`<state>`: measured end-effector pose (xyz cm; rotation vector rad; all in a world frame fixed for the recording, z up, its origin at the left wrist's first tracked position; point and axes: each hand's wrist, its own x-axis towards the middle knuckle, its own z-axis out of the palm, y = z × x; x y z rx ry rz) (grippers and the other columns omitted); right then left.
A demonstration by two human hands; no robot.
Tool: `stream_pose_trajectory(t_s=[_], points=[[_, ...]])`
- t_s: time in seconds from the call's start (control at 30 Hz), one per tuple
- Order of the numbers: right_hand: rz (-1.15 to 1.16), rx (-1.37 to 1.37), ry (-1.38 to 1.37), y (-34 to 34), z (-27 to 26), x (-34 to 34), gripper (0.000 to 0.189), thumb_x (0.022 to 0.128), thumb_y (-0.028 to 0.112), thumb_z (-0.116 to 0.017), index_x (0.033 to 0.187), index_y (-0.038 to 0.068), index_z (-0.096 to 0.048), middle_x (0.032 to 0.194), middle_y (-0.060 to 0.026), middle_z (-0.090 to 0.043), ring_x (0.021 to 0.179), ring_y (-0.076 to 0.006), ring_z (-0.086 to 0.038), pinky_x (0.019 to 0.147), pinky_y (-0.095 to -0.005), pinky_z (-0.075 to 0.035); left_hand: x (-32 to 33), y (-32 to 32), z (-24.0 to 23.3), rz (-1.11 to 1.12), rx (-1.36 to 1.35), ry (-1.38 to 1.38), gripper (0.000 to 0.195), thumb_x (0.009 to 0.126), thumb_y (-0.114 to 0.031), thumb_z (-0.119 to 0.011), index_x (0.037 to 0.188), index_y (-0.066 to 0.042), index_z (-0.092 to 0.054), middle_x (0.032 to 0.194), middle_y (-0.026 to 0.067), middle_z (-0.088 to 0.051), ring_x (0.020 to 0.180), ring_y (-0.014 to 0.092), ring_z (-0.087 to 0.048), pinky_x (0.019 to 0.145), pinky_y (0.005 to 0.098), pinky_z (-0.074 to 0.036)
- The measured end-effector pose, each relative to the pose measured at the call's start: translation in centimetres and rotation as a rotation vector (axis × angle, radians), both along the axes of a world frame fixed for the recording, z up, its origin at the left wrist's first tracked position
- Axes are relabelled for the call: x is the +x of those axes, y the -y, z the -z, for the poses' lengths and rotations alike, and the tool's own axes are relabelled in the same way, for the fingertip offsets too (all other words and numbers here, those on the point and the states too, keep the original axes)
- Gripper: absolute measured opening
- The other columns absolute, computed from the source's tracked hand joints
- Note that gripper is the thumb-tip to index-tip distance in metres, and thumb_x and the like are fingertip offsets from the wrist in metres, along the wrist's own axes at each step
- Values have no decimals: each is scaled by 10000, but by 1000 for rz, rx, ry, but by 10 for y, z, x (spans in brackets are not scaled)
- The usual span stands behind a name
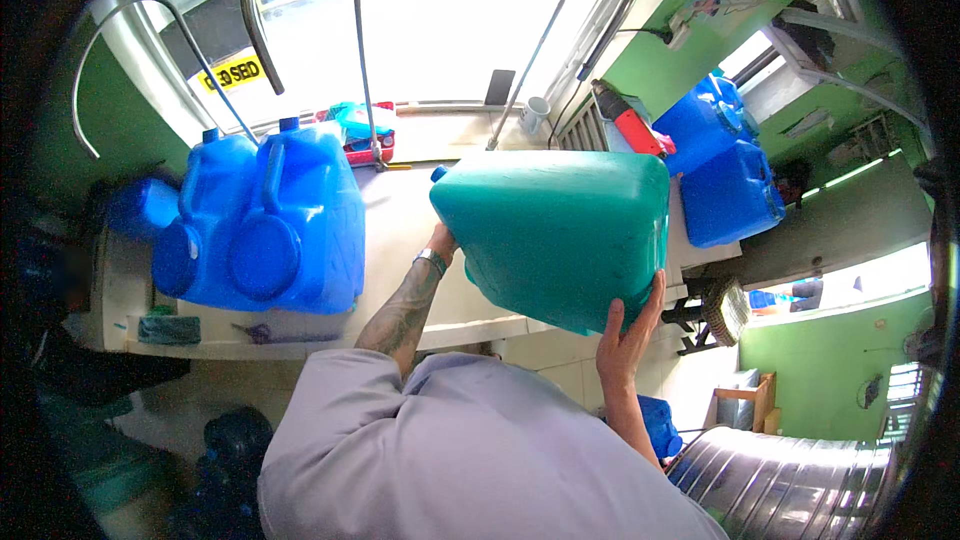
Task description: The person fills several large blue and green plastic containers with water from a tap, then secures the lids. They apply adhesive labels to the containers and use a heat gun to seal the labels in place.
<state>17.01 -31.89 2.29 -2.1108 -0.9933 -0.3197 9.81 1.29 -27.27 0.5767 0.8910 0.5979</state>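
Note:
A large green plastic jerrycan (555, 232) lies tilted on its side in front of me, held between both hands. My left hand (445, 240) grips it at its left end, with the fingers hidden behind the jerrycan. A small blue cap (439, 173) shows at its upper left corner. Spread against the lower right end is my right hand (634, 326), its palm and fingers supporting the base. Beneath the jerrycan runs a light-coloured counter (405, 202); whether the two touch is hidden.
Blue plastic water jugs (322, 217) stand on the counter's left part. Curved metal pipes (363, 52) hang over the counter. A red heat gun (634, 127), a white mug (533, 114) and more blue containers (731, 195) sit at right. A ribbed metal tank (780, 480) stands lower right.

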Motion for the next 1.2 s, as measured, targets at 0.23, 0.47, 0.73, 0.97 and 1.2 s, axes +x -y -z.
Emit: stream_pose_trajectory(t_s=[0.23, 0.47, 0.73, 0.97, 1.2], points=[[5, -8, -136, -15, 17, 42, 739, 993, 267, -619, 1564, -22, -247, 1598, -273, -285, 1465, -444, -308, 1205, -515, -253, -23, -15, -22, 71, 156, -156, 396, 1025, -365, -609, 1275, -63, -658, 1051, 45, -717, 853, 141, -671, 695, 304, -518], [69, -90, -695, -35, 123, 186, 792, 1003, 540, -549, 1512, -38, -364, 1451, -271, -492, 1333, -405, -489, 1102, -465, -396, -77, -15, -117, 428, 675, -404, 516, 1038, -458, -574, 1350, -52, -635, 1095, 54, -740, 902, 131, -676, 769, 301, -536], [-385, -413, -1555, -132, 286, 240, 858, 1003, 719, -331, 1573, 79, -355, 1552, -150, -450, 1386, -294, -447, 1120, -476, -388, -39, 55, -237, 234, 637, -70, 575, 1085, -273, -505, 1563, -10, -324, 1142, 129, -712, 1017, 191, -690, 921, 379, -563], [-574, -772, -538, -282, 324, 257, 817, 943, 619, -565, 1538, 86, -392, 1568, -207, -399, 1417, -396, -410, 1130, -492, -400, 24, 58, -248, 11, 647, -297, 607, 1068, -199, -541, 1568, 26, -282, 1099, 143, -709, 1006, 178, -677, 898, 322, -563], [-581, -978, -261, -358, 317, 290, 877, 932, 457, -662, 1605, 87, -238, 1660, -175, -232, 1491, -365, -315, 1209, -447, -335, 54, 35, -229, -101, 722, -360, 642, 1048, -231, -585, 1543, 72, -310, 1058, 128, -724, 969, 144, -672, 874, 281, -539]])
